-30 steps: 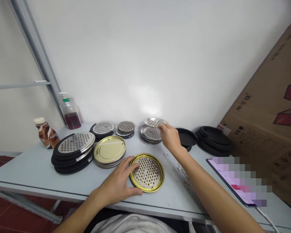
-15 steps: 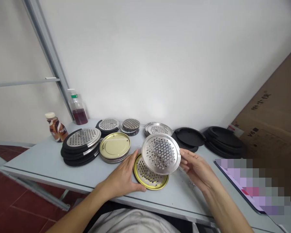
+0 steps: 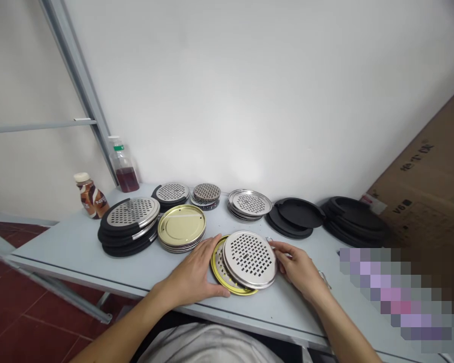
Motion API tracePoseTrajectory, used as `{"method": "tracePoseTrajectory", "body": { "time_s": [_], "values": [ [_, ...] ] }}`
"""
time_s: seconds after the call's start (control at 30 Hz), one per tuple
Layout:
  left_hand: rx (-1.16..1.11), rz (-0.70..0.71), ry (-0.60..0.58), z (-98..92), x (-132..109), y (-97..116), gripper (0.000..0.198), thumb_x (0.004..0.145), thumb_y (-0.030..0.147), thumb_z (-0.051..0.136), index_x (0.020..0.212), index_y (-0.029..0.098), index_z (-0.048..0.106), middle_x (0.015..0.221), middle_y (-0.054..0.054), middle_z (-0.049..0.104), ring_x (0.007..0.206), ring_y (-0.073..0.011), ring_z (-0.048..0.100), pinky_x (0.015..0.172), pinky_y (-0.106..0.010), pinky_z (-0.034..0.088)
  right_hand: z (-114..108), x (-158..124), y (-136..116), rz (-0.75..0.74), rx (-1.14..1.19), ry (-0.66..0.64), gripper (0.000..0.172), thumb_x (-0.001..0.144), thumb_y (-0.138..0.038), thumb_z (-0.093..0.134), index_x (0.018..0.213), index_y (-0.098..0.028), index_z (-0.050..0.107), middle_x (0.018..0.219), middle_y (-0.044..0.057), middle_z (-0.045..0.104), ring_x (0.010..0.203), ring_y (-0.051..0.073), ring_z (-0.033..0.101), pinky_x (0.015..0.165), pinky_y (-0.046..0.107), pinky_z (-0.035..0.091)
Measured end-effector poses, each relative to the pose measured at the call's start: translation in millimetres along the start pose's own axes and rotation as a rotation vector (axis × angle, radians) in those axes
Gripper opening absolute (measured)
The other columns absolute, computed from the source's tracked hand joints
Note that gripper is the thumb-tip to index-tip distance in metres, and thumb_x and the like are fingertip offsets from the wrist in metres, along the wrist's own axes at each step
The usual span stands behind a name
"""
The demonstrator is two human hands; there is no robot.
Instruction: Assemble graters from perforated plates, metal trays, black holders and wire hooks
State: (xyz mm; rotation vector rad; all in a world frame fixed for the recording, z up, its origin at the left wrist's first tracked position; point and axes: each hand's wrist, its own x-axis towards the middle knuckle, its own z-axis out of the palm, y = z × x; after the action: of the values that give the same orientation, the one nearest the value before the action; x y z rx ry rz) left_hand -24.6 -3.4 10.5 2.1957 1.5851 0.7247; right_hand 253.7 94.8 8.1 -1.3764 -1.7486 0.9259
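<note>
Silver disc (image 3: 249,259) with grid of square holes, gold-rimmed disc (image 3: 220,272), black lids (image 3: 300,213)

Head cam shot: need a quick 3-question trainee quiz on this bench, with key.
1. True or false: the silver disc lies on top of another perforated disc.
2. Which stack is nearest the left hand? A: plain gold discs; B: black discs; C: steel strainers.
3. Fill in: the rim of the disc under the silver one is ____.

Key: 1 true; 2 A; 3 gold.
</note>
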Motion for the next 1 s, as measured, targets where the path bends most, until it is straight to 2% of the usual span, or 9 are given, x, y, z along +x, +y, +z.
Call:
{"method": "tracePoseTrajectory", "body": {
  "time_s": [0.07, 0.13, 0.17, 0.27, 0.37, 0.57, 0.7, 0.83, 1.0],
  "values": [
    [0.003, 0.004, 0.003, -0.3, -0.3, 0.0, 0.119, 0.064, 0.05, 0.086, 0.156, 0.022, 0.015, 0.159, -0.014, 0.03, 0.145, -0.0344, 0.029, 0.119, -0.051, 0.029, 3.0, -1.7, -3.0, -0.121, -0.201, 0.021, 0.031, 0.083, -0.03, 0.05, 0.096, -0.02, 0.076, 0.076, 0.007, 0.073, 0.067, 0.022, 0.067, 0.068, 0.037, 0.053],
    [-0.001, 0.005, 0.002, -0.4, -0.5, -0.2, 0.119, 0.064, 0.05, 0.085, 0.156, 0.023, 0.014, 0.159, -0.014, 0.03, 0.145, -0.0344, 0.029, 0.118, -0.051, 0.029, 6.6, -3.7, -7.0, -0.199, -0.3, 0.015, 0.032, 0.085, -0.03, 0.047, 0.098, -0.02, 0.076, 0.098, 0.01, 0.075, 0.09, 0.027, 0.069, 0.085, 0.041, 0.051],
    [-0.003, 0.002, 0.001, -0.3, -0.5, -0.4, 0.12, 0.064, 0.05, 0.085, 0.156, 0.023, 0.014, 0.159, -0.014, 0.029, 0.145, -0.0346, 0.029, 0.118, -0.051, 0.03, 8.4, -4.8, -8.6, -0.212, -0.312, 0.01, 0.033, 0.086, -0.032, 0.047, 0.101, -0.02, 0.075, 0.103, 0.01, 0.075, 0.093, 0.028, 0.068, 0.088, 0.042, 0.05],
    [0.002, -0.022, -0.006, 0.5, -0.4, -0.5, 0.122, 0.063, 0.05, 0.086, 0.156, 0.022, 0.013, 0.159, -0.015, 0.028, 0.145, -0.0346, 0.029, 0.118, -0.051, 0.03, 12.7, -7.9, -10.8, -0.153, -0.243, -0.04, 0.038, 0.089, -0.038, 0.048, 0.114, -0.019, 0.07, 0.1, 0.009, 0.075, 0.083, 0.025, 0.069, 0.08, 0.04, 0.052],
    [0.003, -0.033, -0.003, 1.1, -0.1, -0.1, 0.122, 0.062, 0.048, 0.087, 0.156, 0.02, 0.014, 0.159, -0.016, 0.029, 0.145, -0.0352, 0.029, 0.118, -0.052, 0.03, 14.7, -9.9, -10.3, -0.123, -0.145, -0.061, 0.039, 0.089, -0.04, 0.051, 0.118, -0.019, 0.067, 0.1, 0.009, 0.075, 0.085, 0.025, 0.068, 0.077, 0.037, 0.053],
    [-0.007, 0.005, 0.002, 0.8, -0.1, -2.4, 0.114, 0.061, 0.049, 0.087, 0.153, 0.023, 0.026, 0.156, -0.015, 0.034, 0.143, -0.0374, 0.031, 0.117, -0.055, 0.03, 13.2, -12.9, -15.0, -0.179, -0.196, -0.1, 0.03, 0.089, -0.038, 0.053, 0.105, -0.02, 0.071, 0.109, 0.01, 0.071, 0.082, 0.023, 0.067, 0.077, 0.038, 0.053],
    [0.005, -0.015, -0.02, 1.4, -0.5, -4.6, 0.108, 0.062, 0.053, 0.086, 0.151, 0.024, 0.032, 0.156, -0.015, 0.034, 0.144, -0.037, 0.03, 0.117, -0.055, 0.03, 2.9, -20.0, -20.9, -0.26, -0.233, -0.185, 0.034, 0.09, -0.04, 0.055, 0.117, -0.023, 0.068, 0.122, 0.01, 0.065, 0.096, 0.025, 0.066, 0.081, 0.038, 0.054],
    [-0.002, -0.003, -0.022, 1.7, -0.7, -5.2, 0.108, 0.062, 0.055, 0.085, 0.151, 0.028, 0.032, 0.157, -0.013, 0.032, 0.145, -0.0362, 0.028, 0.117, -0.055, 0.03, -4.4, -31.0, -21.3, -0.306, -0.312, -0.284, 0.057, 0.081, -0.048, 0.069, 0.134, -0.03, 0.057, 0.143, 0.008, 0.051, 0.127, 0.031, 0.052, 0.106, 0.044, 0.043],
    [0.006, -0.024, -0.068, -2.1, -1.3, -2.6, 0.106, 0.067, 0.066, 0.077, 0.153, 0.027, 0.029, 0.161, -0.013, 0.025, 0.148, -0.0356, 0.021, 0.118, -0.054, 0.026, 6.7, -41.7, -14.4, -0.272, -0.372, -0.366, 0.094, 0.071, -0.059, 0.074, 0.151, -0.033, 0.033, 0.161, 0.008, 0.024, 0.146, 0.032, 0.028, 0.116, 0.047, 0.032]
  ]
}}
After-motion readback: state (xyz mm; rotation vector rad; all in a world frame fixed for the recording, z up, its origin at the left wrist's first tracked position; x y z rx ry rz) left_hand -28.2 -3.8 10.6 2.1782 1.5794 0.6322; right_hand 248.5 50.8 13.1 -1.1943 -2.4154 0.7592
